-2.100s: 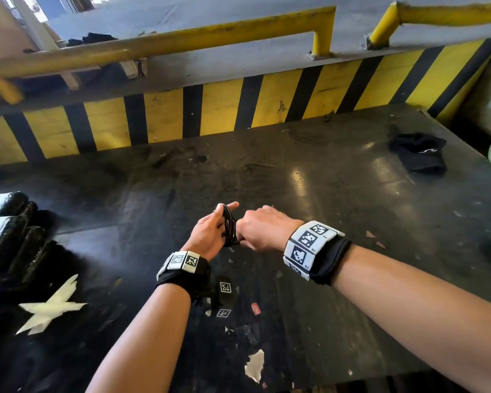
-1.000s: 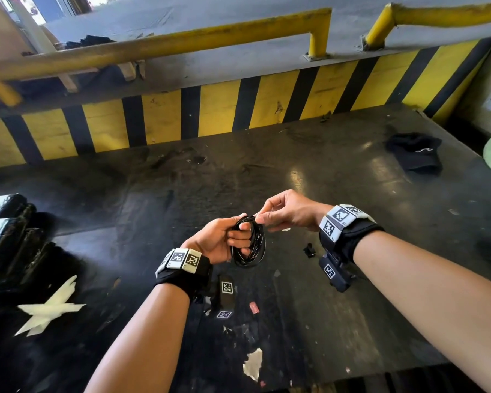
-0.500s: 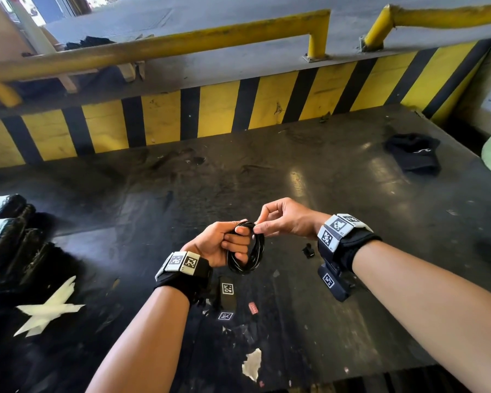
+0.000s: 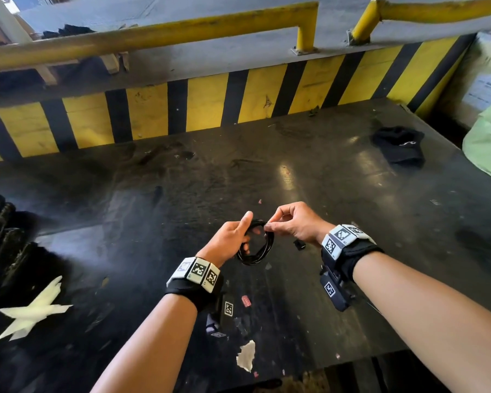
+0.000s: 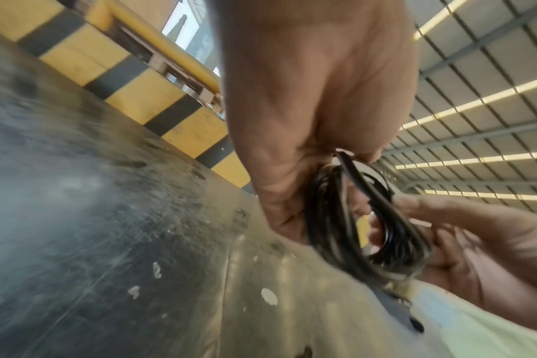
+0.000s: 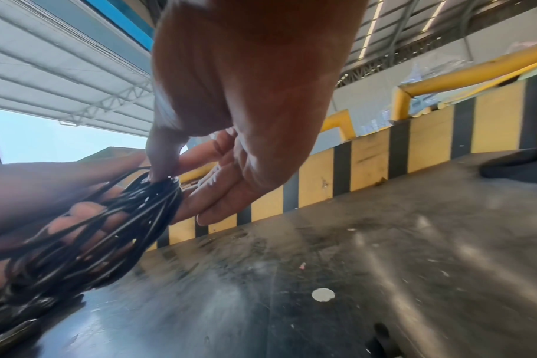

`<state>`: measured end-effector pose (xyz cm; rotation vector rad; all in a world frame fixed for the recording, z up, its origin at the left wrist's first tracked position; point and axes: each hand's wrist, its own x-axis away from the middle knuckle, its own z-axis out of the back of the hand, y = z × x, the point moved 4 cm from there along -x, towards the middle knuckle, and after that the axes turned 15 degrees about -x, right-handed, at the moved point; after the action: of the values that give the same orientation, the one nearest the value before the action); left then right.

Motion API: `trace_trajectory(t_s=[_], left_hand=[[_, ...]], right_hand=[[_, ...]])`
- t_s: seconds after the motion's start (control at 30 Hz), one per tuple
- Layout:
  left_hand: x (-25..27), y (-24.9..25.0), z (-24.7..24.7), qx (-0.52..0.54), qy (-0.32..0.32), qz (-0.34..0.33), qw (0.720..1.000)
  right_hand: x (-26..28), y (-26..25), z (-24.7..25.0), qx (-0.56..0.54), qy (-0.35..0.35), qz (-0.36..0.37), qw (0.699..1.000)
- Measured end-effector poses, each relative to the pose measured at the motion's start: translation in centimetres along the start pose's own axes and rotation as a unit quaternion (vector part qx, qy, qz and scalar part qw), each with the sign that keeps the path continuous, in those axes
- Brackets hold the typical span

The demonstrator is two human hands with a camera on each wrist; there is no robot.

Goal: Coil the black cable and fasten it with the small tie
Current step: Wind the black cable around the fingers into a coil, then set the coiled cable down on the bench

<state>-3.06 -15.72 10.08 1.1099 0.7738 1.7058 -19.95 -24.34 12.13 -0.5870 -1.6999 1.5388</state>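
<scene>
The black cable [image 4: 262, 246] is wound into a small coil of several loops, held above the dark table. My left hand [image 4: 236, 236] grips the coil's left side, fingers through the loop and thumb raised. My right hand [image 4: 291, 222] pinches the top of the coil between thumb and forefinger. In the left wrist view the coil [image 5: 368, 222] hangs below my left palm, with the right hand's fingers [image 5: 439, 208] behind it. In the right wrist view my thumb tip [image 6: 163, 167] presses on the bundled loops [image 6: 132, 218]. I cannot make out the small tie.
A small black piece [image 4: 299, 244] lies on the table just right of the coil. A black cloth [image 4: 398, 147] sits at the far right, black wrapped bundles [image 4: 0, 236] at the left edge, white tape scraps [image 4: 31, 310] near front left. A yellow-black striped wall [image 4: 210, 103] bounds the back.
The right hand turned from a fist beside the coil to a pinch on its top. The left hand's thumb has lifted straight up. Both hands shifted slightly away from me.
</scene>
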Motion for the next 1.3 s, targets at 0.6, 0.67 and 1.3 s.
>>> trace_trajectory(t_s=[0.6, 0.67, 1.3], left_hand=[[-0.6, -3.4, -7.2, -0.139, -0.102, -0.096, 0.98], [-0.8, -3.2, -8.4, -0.172, -0.1, -0.112, 0.974], [-6.4, -0.5, -17.6, -0.062, -0.104, 0.002, 0.993]], right_hand=[[7.6, 6.6, 2.3, -0.058, 0.14, -0.046, 0.987], [8.4, 7.2, 3.4, -0.056, 0.144, -0.052, 0.987], [6.0, 10.2, 16.0, -0.042, 0.112, -0.179, 0.977]])
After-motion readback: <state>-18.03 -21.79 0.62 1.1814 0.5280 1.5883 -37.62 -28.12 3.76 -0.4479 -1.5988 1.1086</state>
